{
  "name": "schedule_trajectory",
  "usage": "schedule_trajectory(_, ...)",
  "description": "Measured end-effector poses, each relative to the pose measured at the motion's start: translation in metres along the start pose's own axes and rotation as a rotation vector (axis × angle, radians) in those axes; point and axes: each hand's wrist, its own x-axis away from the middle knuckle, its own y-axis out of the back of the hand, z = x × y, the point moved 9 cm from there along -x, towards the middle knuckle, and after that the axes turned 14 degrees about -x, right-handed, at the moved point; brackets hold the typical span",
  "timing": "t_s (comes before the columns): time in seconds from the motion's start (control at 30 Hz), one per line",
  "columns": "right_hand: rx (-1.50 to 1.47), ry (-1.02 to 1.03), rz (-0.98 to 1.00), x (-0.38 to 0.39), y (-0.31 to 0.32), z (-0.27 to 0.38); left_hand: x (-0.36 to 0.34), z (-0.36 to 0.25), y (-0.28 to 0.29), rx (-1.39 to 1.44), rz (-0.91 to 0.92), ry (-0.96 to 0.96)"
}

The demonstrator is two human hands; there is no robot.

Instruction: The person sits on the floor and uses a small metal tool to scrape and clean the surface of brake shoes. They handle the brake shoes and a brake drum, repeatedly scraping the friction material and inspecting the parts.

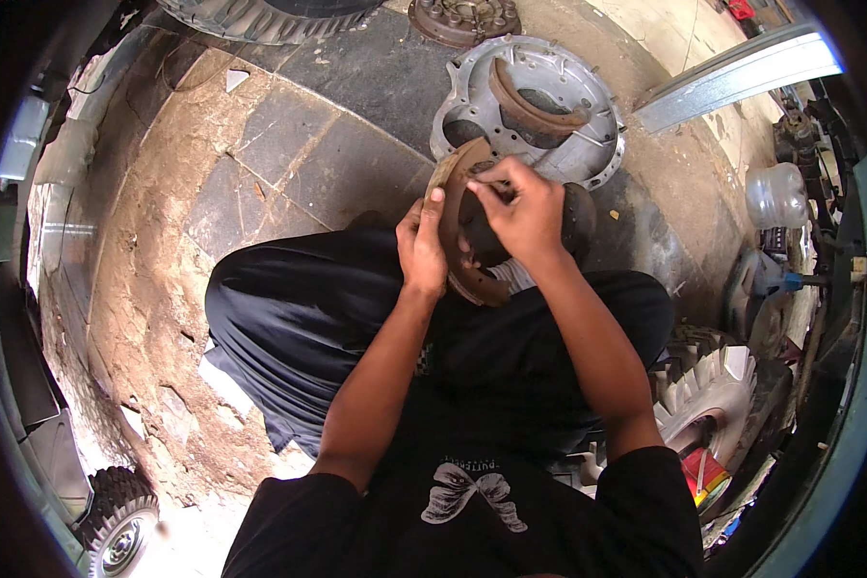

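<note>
A curved, rust-brown brake shoe [453, 214] stands tilted above my lap. My left hand [422, 246] is closed around its outer side, with the thumb on the lining. At the shoe's upper inner side, my right hand [528, 207] is closed in a pinch; whatever lies between its fingertips is hidden. Just beyond my hands a grey metal housing [573, 166] lies on the floor, round and with holes along its rim. A second brake shoe [539, 118] rests in it. Partly behind my right wrist sits a dark round part [578, 226].
A rusty hub-like part [464, 21] and a large tyre [279, 21] lie at the far side. A metal beam [742, 79] juts in from the right. On the right stand a clear plastic bottle [778, 196] and a chunky-treaded wheel [713, 395]. A smaller wheel [120, 539] is at lower left.
</note>
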Motion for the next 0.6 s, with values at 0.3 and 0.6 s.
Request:
schedule_trajectory(0.3, -0.744, -0.45, -0.159, 0.007, 0.015, -0.046, -0.003, 0.01, -0.006, 0.294, 0.102, 0.106)
schedule_trajectory(0.6, -0.923, -0.707, -0.054, 0.017, -0.004, -0.052, 0.002, 0.012, -0.007, 0.281, 0.143, 0.246)
